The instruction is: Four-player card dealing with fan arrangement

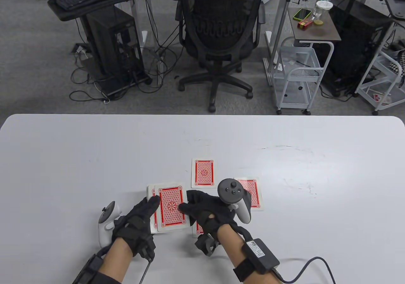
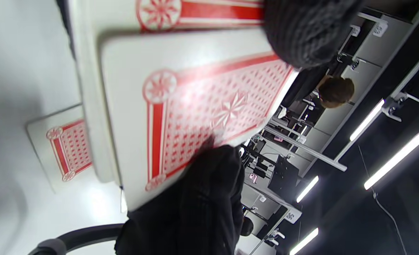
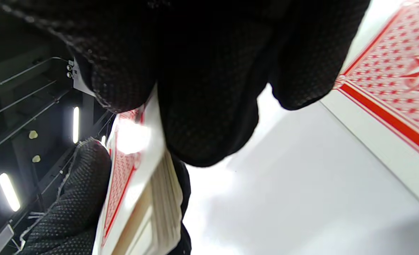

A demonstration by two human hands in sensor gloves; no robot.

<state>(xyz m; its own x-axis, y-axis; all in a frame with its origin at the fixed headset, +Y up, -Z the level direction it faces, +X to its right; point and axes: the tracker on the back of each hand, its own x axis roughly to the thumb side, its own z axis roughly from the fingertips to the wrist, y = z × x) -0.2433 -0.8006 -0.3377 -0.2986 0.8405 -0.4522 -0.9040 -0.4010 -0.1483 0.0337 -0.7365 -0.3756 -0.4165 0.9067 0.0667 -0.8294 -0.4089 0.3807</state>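
My left hand [image 1: 146, 208] holds a deck of red-backed cards [image 1: 153, 191] just above the white table [image 1: 63, 170]. My right hand [image 1: 187, 206] pinches the right edge of the top card [image 1: 171, 208], which sits askew on the deck. The top card fills the left wrist view [image 2: 209, 106], with the deck's edge [image 2: 96, 106] under it. In the right wrist view my gloved fingers [image 3: 209, 88] are on the card above the deck's stacked edges [image 3: 163, 212]. Single face-down cards lie at the far middle [image 1: 204, 172], at the right [image 1: 253, 193], and partly under my right hand [image 1: 198, 229].
A face-down card lies on the table in the left wrist view [image 2: 67, 148] and another in the right wrist view [image 3: 397, 88]. A black office chair [image 1: 220, 34] and a white cart [image 1: 297, 75] stand beyond the table's far edge.
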